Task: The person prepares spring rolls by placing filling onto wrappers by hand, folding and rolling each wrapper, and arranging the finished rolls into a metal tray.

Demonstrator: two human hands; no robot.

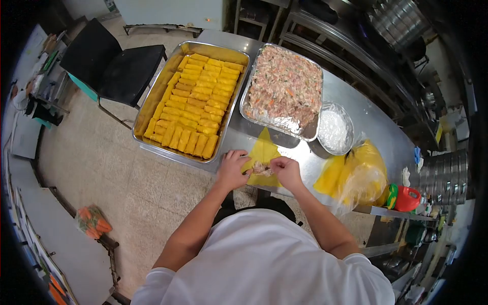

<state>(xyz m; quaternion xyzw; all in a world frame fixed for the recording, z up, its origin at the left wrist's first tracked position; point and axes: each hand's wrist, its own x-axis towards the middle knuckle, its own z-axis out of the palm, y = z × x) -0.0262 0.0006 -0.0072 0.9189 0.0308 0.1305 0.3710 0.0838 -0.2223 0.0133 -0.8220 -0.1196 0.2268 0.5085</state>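
A yellow wrapper sheet (264,148) lies on the steel table near its front edge, with a small heap of filling (260,167) on it. My left hand (234,169) rests at the sheet's left side, fingers apart, its thumb beside the filling. At the right end of the filling is my right hand (286,170), fingers pinched together; what they hold is too small to make out. Beyond the sheet stands a foil-lined tray of meat and vegetable filling (284,81). A metal tray (140,120) on the left holds rows of yellow rolls (195,109).
Right of the filling tray sits a round bowl of white paste or powder (335,128). A plastic bag with yellow sheets (362,173) lies at the table's right, near a red bottle (407,199). A black chair (127,71) stands beyond the left tray.
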